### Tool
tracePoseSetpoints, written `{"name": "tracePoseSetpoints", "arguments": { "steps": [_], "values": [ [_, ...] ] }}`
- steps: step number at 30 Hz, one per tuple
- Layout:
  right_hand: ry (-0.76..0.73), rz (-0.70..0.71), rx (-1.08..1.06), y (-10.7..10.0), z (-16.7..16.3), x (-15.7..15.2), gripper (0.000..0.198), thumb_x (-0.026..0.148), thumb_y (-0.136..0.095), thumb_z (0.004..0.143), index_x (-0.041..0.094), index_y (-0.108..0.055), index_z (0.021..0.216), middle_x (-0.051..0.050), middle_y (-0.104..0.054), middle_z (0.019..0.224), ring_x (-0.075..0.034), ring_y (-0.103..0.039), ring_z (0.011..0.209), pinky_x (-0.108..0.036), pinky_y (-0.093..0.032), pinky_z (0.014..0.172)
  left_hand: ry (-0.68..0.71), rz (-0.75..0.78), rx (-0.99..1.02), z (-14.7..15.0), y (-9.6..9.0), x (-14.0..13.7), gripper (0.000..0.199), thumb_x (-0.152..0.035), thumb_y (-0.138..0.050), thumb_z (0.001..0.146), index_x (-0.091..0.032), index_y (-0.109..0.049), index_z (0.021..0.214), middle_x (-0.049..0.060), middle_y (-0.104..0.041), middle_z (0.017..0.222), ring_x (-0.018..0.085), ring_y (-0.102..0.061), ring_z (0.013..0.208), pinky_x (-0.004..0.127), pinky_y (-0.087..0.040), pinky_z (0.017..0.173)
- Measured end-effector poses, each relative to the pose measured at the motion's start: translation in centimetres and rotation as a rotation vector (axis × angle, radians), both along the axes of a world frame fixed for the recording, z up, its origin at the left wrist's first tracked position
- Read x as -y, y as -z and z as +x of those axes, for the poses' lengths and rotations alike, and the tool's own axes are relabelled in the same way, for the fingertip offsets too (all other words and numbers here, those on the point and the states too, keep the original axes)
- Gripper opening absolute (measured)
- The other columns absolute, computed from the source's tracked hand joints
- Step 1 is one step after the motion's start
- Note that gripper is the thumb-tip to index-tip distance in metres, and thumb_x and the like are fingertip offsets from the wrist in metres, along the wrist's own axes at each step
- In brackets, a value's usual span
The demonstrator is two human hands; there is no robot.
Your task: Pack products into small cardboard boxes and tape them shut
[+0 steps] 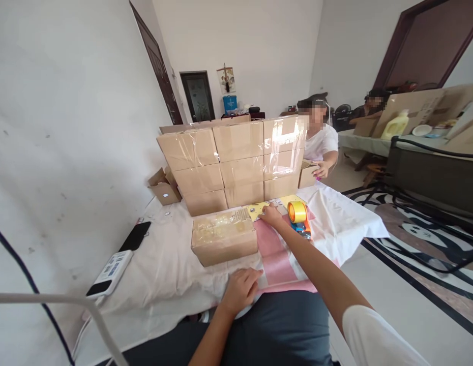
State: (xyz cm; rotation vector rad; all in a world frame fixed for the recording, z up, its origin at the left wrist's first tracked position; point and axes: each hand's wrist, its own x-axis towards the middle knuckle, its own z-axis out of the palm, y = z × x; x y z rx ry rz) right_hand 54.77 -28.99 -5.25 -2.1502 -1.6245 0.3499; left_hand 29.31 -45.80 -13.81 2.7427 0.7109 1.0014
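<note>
A sealed cardboard box (pixel 225 246) with shiny tape across its top lies in front of me on the cloth. My left hand (pixel 242 290) is at the table's near edge, just in front of the box, fingers loosely stretched to the right and holding nothing. Reaching past the box's right side, my right hand (pixel 272 214) rests on the pink and yellow patterned cloth (pixel 272 254), its fingers slightly bent and apart. Right of that hand stands an orange tape dispenser (pixel 308 223) with a yellow roll of tape (pixel 296 212).
Stacked cardboard boxes (pixel 242 162) under clear film form a wall behind. An open carton (pixel 165 187) sits at its left. A black phone (pixel 136 236) and a white power strip (pixel 110 272) lie at left. Across the table, a person (pixel 322 142) touches another box (pixel 307 175).
</note>
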Motion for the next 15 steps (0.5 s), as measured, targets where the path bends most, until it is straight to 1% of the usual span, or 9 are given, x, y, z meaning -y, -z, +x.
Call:
{"name": "tracePoseSetpoints", "arguments": {
  "steps": [1,3,5,8,11,13,15],
  "values": [
    [0.02,0.012,0.005,0.3,-0.3,0.2,0.036,0.038,-0.072,0.083,0.014,-0.072,0.109,-0.017,-0.055,0.133,-0.025,-0.06,0.108,-0.031,-0.046,0.086,-0.008,-0.012,-0.001,-0.1,0.1,-0.1,0.035,-0.01,-0.047,0.092,-0.02,-0.064,0.121,0.008,-0.072,0.093,0.021,-0.068,0.083,0.034,-0.055,0.077],
    [0.065,0.047,0.019,0.8,-0.9,0.8,0.038,0.041,-0.066,0.089,0.011,-0.069,0.113,-0.02,-0.053,0.134,-0.028,-0.057,0.113,-0.032,-0.046,0.087,-0.025,-0.044,-0.001,-0.1,0.1,-0.2,0.033,-0.012,-0.046,0.093,-0.02,-0.064,0.12,0.008,-0.071,0.091,0.021,-0.067,0.082,0.033,-0.054,0.076],
    [0.095,0.076,0.034,1.2,-1.3,1.3,0.036,0.037,-0.06,0.094,0.008,-0.067,0.114,-0.021,-0.053,0.132,-0.03,-0.054,0.116,-0.033,-0.045,0.089,-0.034,-0.073,-0.008,-0.1,0.0,-0.3,0.032,-0.014,-0.047,0.095,-0.021,-0.064,0.121,0.007,-0.071,0.091,0.021,-0.067,0.082,0.032,-0.053,0.075],
    [0.121,0.096,0.057,1.2,-1.2,1.3,0.031,0.029,-0.052,0.099,0.008,-0.067,0.115,-0.021,-0.055,0.13,-0.029,-0.054,0.117,-0.034,-0.044,0.093,-0.032,-0.088,-0.028,0.0,-0.2,-0.2,0.032,-0.015,-0.048,0.095,-0.022,-0.065,0.121,0.006,-0.071,0.091,0.021,-0.067,0.081,0.033,-0.052,0.075],
    [0.208,0.094,0.094,0.7,-0.3,0.2,0.032,0.026,-0.049,0.1,0.007,-0.065,0.121,-0.025,-0.049,0.141,-0.035,-0.046,0.13,-0.042,-0.041,0.103,-0.025,-0.085,-0.034,0.1,-0.1,-0.2,0.031,-0.014,-0.049,0.094,-0.023,-0.066,0.118,0.005,-0.071,0.091,0.022,-0.067,0.081,0.033,-0.052,0.075],
    [0.273,0.052,0.108,0.2,0.8,-0.9,0.034,0.029,-0.054,0.099,0.008,-0.063,0.124,-0.023,-0.047,0.145,-0.037,-0.042,0.137,-0.05,-0.04,0.107,-0.029,-0.083,-0.025,0.2,0.1,-0.3,0.03,-0.013,-0.049,0.093,-0.023,-0.067,0.115,0.005,-0.072,0.091,0.021,-0.068,0.081,0.033,-0.052,0.075],
    [0.301,-0.006,0.108,-0.1,2.0,-1.9,0.037,0.035,-0.06,0.097,0.013,-0.061,0.126,-0.017,-0.052,0.142,-0.033,-0.048,0.133,-0.054,-0.044,0.107,-0.03,-0.081,-0.023,0.2,0.2,-0.3,0.029,-0.012,-0.049,0.093,-0.022,-0.068,0.113,0.005,-0.073,0.091,0.021,-0.068,0.081,0.032,-0.051,0.074]
  ]
}}
